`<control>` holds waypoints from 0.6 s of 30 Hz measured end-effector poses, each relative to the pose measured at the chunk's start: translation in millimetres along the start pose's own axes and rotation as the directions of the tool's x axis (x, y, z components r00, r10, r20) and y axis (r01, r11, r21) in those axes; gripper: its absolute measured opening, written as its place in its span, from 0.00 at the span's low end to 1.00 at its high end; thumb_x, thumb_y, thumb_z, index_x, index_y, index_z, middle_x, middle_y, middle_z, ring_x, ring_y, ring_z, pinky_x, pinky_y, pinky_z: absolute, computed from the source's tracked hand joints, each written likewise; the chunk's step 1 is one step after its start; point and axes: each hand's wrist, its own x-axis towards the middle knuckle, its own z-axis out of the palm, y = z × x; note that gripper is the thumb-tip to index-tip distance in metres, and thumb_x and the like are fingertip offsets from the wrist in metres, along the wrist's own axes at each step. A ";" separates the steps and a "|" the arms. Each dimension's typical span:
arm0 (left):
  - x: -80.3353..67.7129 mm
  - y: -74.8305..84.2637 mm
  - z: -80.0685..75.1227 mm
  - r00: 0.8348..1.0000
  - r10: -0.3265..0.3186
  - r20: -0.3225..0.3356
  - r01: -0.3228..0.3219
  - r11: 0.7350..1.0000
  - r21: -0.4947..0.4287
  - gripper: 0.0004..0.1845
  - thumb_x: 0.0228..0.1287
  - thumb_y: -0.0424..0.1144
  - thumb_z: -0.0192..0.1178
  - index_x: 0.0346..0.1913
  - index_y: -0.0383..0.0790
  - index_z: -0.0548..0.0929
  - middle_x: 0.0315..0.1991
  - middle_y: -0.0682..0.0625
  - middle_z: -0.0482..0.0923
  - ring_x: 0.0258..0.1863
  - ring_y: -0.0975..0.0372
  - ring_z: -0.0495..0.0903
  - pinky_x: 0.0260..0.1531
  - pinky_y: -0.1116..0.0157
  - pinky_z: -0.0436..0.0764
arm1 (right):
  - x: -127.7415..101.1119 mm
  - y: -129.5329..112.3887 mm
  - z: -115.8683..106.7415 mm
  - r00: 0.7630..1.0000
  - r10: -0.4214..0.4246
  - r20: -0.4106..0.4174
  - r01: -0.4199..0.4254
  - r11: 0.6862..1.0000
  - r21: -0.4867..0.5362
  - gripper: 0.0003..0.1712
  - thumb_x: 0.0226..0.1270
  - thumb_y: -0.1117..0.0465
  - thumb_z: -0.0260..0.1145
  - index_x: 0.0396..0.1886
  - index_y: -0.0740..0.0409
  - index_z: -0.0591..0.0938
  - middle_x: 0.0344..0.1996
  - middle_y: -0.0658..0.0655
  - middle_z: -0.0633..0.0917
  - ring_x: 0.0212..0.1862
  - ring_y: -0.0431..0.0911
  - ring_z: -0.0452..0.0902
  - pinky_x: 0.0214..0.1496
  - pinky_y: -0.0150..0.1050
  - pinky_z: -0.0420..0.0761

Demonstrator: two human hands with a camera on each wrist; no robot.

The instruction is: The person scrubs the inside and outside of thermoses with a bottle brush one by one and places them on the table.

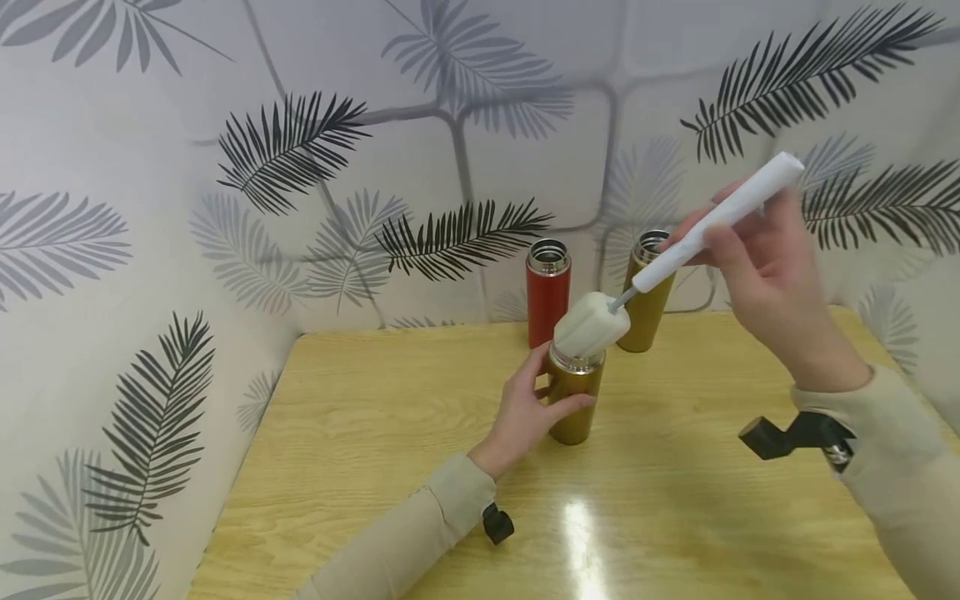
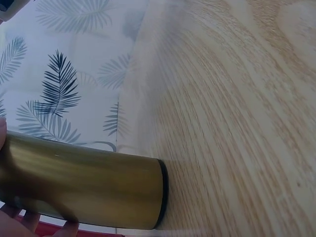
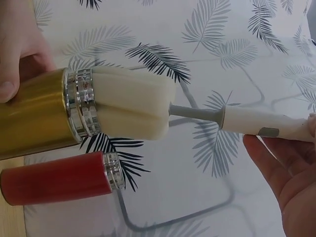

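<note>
My left hand grips a gold thermos bottle that stands upright on the table, fingers behind it and thumb in front. In my right hand is the white handle of a sponge bottle brush, pinched between thumb and fingers and slanting up to the right. The brush's cream sponge head has its lower end in the bottle's silver-rimmed mouth, while most of it stays outside. A grey neck joins sponge and handle. In the left wrist view, the bottle's dark base meets the wood.
Behind the held bottle stands a red thermos bottle, uncapped. To its right is a second gold thermos bottle, also uncapped. The wooden table backs onto a wall with leaf patterns.
</note>
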 end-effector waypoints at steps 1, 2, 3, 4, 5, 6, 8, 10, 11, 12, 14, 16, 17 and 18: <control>-0.5 -0.2 0.3 1.000 -0.005 -0.002 0.005 1.000 -0.007 0.40 0.60 0.39 0.78 0.74 0.53 0.71 0.66 0.55 0.77 0.58 0.60 0.77 0.54 0.58 0.84 | 0.3 0.1 1.0 1.000 0.008 0.011 -0.008 1.000 -0.012 0.14 0.77 0.76 0.56 0.58 0.72 0.67 0.42 0.65 0.87 0.46 0.52 0.87 0.49 0.38 0.88; -1.5 -0.6 0.3 1.000 -0.014 -0.005 0.014 1.000 -0.012 0.40 0.60 0.39 0.78 0.74 0.53 0.72 0.66 0.56 0.77 0.58 0.61 0.77 0.54 0.58 0.84 | 0.4 0.5 2.5 1.000 0.013 0.027 -0.013 1.000 -0.021 0.14 0.77 0.76 0.56 0.58 0.72 0.67 0.42 0.65 0.86 0.46 0.52 0.87 0.49 0.38 0.87; -2.8 -1.0 0.3 1.000 -0.024 -0.010 0.024 1.000 -0.013 0.40 0.59 0.39 0.78 0.74 0.54 0.72 0.65 0.56 0.78 0.58 0.61 0.77 0.54 0.58 0.84 | 0.1 1.1 4.4 0.999 0.020 0.042 -0.019 0.999 -0.028 0.14 0.77 0.76 0.56 0.58 0.72 0.66 0.42 0.65 0.86 0.46 0.52 0.87 0.50 0.38 0.87; -4.1 -1.6 0.2 0.999 -0.030 -0.015 0.030 0.999 -0.013 0.40 0.59 0.39 0.79 0.74 0.54 0.73 0.65 0.56 0.78 0.58 0.61 0.77 0.54 0.58 0.84 | -0.7 1.7 6.7 0.998 0.027 0.058 -0.025 0.999 -0.031 0.14 0.77 0.76 0.55 0.58 0.72 0.66 0.42 0.65 0.85 0.46 0.53 0.87 0.50 0.38 0.87; -5.6 -2.0 0.0 0.999 -0.034 -0.019 0.034 0.999 -0.012 0.40 0.59 0.39 0.79 0.74 0.54 0.73 0.65 0.56 0.78 0.58 0.61 0.77 0.54 0.57 0.84 | -1.5 2.4 9.1 0.997 0.033 0.070 -0.030 0.999 -0.038 0.14 0.77 0.76 0.56 0.58 0.72 0.66 0.42 0.65 0.85 0.46 0.53 0.86 0.50 0.38 0.87; -6.8 -2.4 0.0 0.999 -0.036 -0.023 0.036 0.999 -0.011 0.40 0.59 0.38 0.79 0.74 0.54 0.73 0.65 0.56 0.78 0.58 0.60 0.77 0.54 0.57 0.84 | -2.2 3.3 11.5 0.996 0.037 0.081 -0.034 0.998 -0.044 0.14 0.77 0.76 0.56 0.57 0.72 0.65 0.42 0.64 0.85 0.46 0.53 0.86 0.51 0.38 0.87; -8.0 -3.0 0.0 0.999 -0.030 -0.027 0.030 1.000 -0.003 0.40 0.59 0.39 0.79 0.74 0.54 0.73 0.65 0.56 0.78 0.58 0.60 0.77 0.54 0.56 0.84 | -2.9 4.9 15.1 0.995 0.038 0.097 -0.033 0.998 -0.051 0.14 0.77 0.77 0.55 0.57 0.74 0.65 0.42 0.64 0.85 0.47 0.53 0.86 0.51 0.38 0.87; -7.2 -2.4 0.5 1.000 -0.016 -0.022 0.016 1.000 0.004 0.40 0.60 0.40 0.78 0.74 0.53 0.72 0.66 0.55 0.77 0.59 0.59 0.77 0.55 0.55 0.84 | -1.8 4.8 16.0 0.993 0.043 0.106 -0.038 0.998 -0.052 0.13 0.78 0.77 0.55 0.56 0.73 0.66 0.42 0.64 0.85 0.47 0.52 0.86 0.52 0.38 0.87; -6.2 -1.6 0.9 1.000 -0.013 -0.017 0.013 1.000 0.005 0.41 0.60 0.40 0.78 0.75 0.53 0.71 0.67 0.55 0.77 0.60 0.59 0.77 0.55 0.55 0.83 | -0.6 4.5 15.6 0.993 0.046 0.109 -0.041 0.998 -0.048 0.12 0.78 0.77 0.54 0.56 0.73 0.66 0.42 0.63 0.85 0.47 0.52 0.86 0.51 0.37 0.87; -4.8 -1.2 1.4 1.000 -0.012 -0.012 0.012 1.000 0.007 0.41 0.60 0.41 0.78 0.75 0.53 0.70 0.67 0.54 0.76 0.61 0.59 0.76 0.56 0.55 0.83 | 0.7 3.9 14.3 0.992 0.053 0.113 -0.050 0.998 -0.035 0.12 0.77 0.78 0.54 0.56 0.73 0.67 0.43 0.63 0.85 0.47 0.51 0.86 0.51 0.37 0.87; -1.9 -0.9 2.1 1.000 -0.024 -0.009 0.024 1.000 0.008 0.43 0.60 0.42 0.79 0.75 0.52 0.67 0.66 0.53 0.76 0.62 0.58 0.76 0.57 0.54 0.82 | 4.1 2.3 10.7 0.989 0.071 0.128 -0.069 0.997 -0.015 0.12 0.77 0.79 0.53 0.56 0.73 0.69 0.43 0.64 0.86 0.48 0.51 0.87 0.51 0.37 0.87; -0.4 -1.9 3.1 0.999 -0.042 -0.013 0.042 0.999 0.006 0.44 0.59 0.42 0.79 0.74 0.50 0.66 0.65 0.51 0.75 0.63 0.58 0.75 0.57 0.53 0.82 | 6.7 -0.4 6.8 0.984 0.102 0.143 -0.103 0.995 -0.005 0.11 0.77 0.79 0.52 0.55 0.73 0.71 0.44 0.63 0.87 0.49 0.51 0.87 0.51 0.37 0.87; -0.4 -3.0 3.9 0.999 -0.049 -0.017 0.049 0.999 0.005 0.44 0.59 0.42 0.79 0.74 0.49 0.65 0.65 0.50 0.75 0.63 0.58 0.75 0.57 0.53 0.81 | 7.4 -2.3 5.3 0.982 0.118 0.145 -0.117 0.993 -0.014 0.11 0.78 0.78 0.52 0.55 0.73 0.72 0.44 0.63 0.87 0.49 0.50 0.87 0.51 0.36 0.87; -0.7 -4.1 4.5 0.998 -0.055 -0.020 0.055 0.998 0.003 0.45 0.58 0.41 0.80 0.74 0.48 0.64 0.64 0.50 0.75 0.63 0.57 0.75 0.57 0.52 0.81 | 7.9 -3.9 3.7 0.981 0.126 0.146 -0.125 0.992 -0.020 0.11 0.78 0.77 0.52 0.55 0.74 0.73 0.44 0.63 0.87 0.49 0.50 0.87 0.51 0.36 0.86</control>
